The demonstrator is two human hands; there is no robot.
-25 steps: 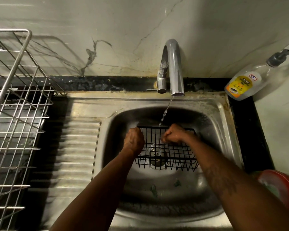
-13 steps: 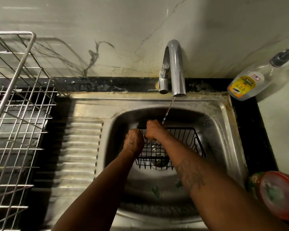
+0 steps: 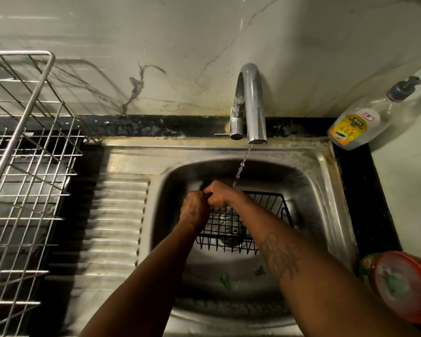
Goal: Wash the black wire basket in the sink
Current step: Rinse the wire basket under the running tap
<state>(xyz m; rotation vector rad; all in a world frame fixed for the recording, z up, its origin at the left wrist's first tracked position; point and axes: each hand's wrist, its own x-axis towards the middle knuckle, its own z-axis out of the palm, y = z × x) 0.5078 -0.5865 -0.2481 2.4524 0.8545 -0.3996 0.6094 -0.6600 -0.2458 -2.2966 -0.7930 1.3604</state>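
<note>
Nearest to me, at 4 o'clock, a round red-lidded container point(image 3: 404, 285) stands on the dark surface point(image 3: 365, 203) just beside the stainless steel sink point(image 3: 326, 190). My two forearms reach from 6 o'clock into the basin, where a few green scraps point(image 3: 225, 280) lie on the bottom towards me. Beyond them the black wire basket point(image 3: 269, 201) sits low in the basin over the round metal drain strainer point(image 3: 229, 227), which shows through its wires. My left hand point(image 3: 195, 210) has its fingers curled round the basket's rim at its 10 o'clock corner, gripping it. My right hand point(image 3: 220, 194) is touching the left one at that same corner, its fingers curled tight over the far rim of the basket. A thin stream of water point(image 3: 241, 166) falls just at 1 o'clock of my right hand. At 9 o'clock of the basin is the ribbed steel drainboard point(image 3: 117, 227), and farther that way a silvery wire dish rack point(image 3: 29, 166). At 12 o'clock the curved chrome tap point(image 3: 253, 103) rises from the sink's back edge. At 2 o'clock a clear pump bottle with a yellow label point(image 3: 355, 127) leans into the corner of the pale veined wall point(image 3: 180, 57).
</note>
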